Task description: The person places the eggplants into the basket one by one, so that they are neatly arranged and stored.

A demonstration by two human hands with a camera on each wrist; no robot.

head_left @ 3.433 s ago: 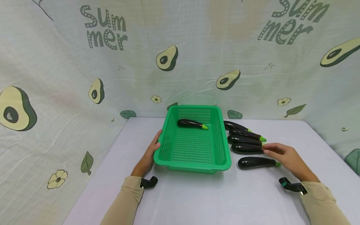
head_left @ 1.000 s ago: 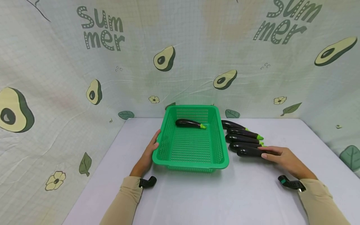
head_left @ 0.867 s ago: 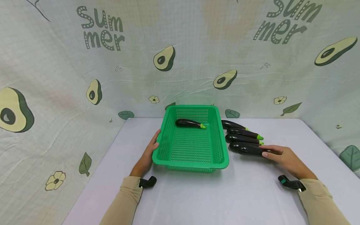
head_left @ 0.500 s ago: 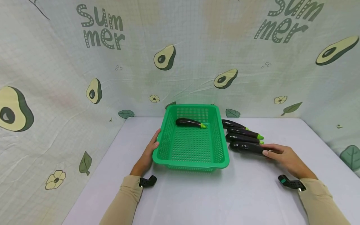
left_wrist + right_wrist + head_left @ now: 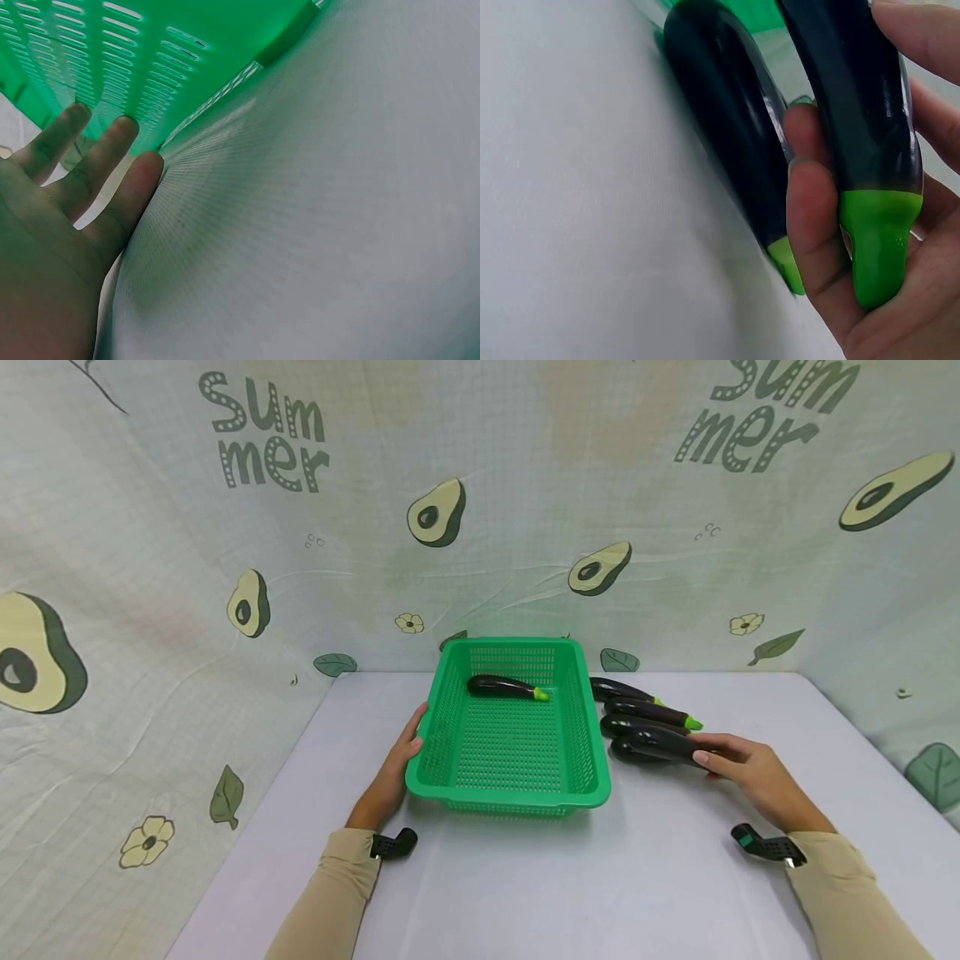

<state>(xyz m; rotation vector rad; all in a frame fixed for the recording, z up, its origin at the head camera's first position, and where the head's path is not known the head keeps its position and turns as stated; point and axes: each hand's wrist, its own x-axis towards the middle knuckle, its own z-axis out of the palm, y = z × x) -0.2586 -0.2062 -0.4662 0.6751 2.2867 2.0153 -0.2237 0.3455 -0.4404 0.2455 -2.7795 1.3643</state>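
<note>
- Nearest, a beige sleeve and a black wrist camera (image 5: 395,844) lead to the left hand (image 5: 392,770). Its fingers are straight and spread, tips touching the basket's outer left wall, probably to steady it against sliding.
- The right hand (image 5: 752,777) holds an eggplant (image 5: 862,112) between thumb and fingers near its green stem end, which lies toward the palm. That hold leaves the thick end free, pointing toward the basket.
- The held eggplant hangs above the nearest of the row; whether the two touch, I cannot tell.
- The green basket (image 5: 510,801) stands upright on the white surface (image 5: 525,893), between the hands, seemingly placed so both reach it easily.
- Just right of it, four eggplants (image 5: 647,709) lie in a close row, stems facing right, likely a handy way round for the right hand.
- Another eggplant (image 5: 501,687) lies crosswise inside the basket near its far wall, which leaves the nearer floor bare.
- Behind everything hangs a cloth (image 5: 517,435) printed with avocados, probably as a backdrop.
</note>
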